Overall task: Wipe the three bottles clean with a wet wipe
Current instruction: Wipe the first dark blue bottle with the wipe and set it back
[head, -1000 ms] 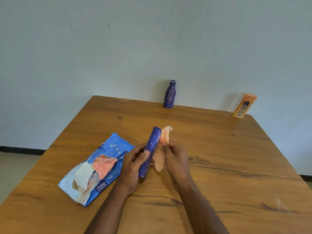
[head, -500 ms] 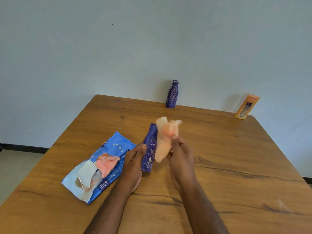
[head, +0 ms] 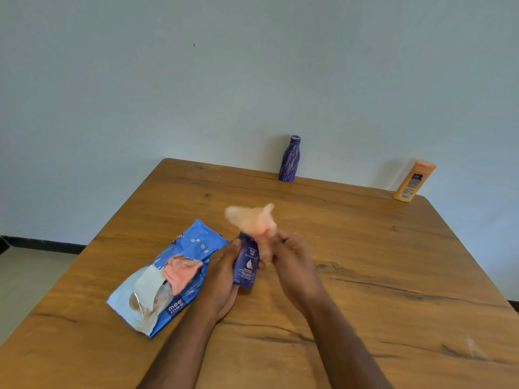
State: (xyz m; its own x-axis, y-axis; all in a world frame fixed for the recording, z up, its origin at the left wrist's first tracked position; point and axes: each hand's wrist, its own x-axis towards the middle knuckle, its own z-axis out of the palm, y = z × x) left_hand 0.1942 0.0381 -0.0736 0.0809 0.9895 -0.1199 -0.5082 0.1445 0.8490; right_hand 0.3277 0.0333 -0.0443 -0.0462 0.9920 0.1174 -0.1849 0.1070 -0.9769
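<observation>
With our left hand (head: pixel 222 273) we grip the blue lotion bottle (head: pixel 245 262) just right of the wipes pack (head: pixel 168 276), steadying it while our right hand (head: pixel 292 259) pinches the wet wipe (head: pixel 252 217) against its top.

We seem to be in a plain home room: a bare pale wall (head: pixel 252 80) at twelve o'clock, a wooden table (head: pixel 365 248) pushed against it, a dark skirting board (head: pixel 42 244) and tiled floor (head: pixel 25 279) at nine o'clock, household toiletries on the tabletop.
</observation>
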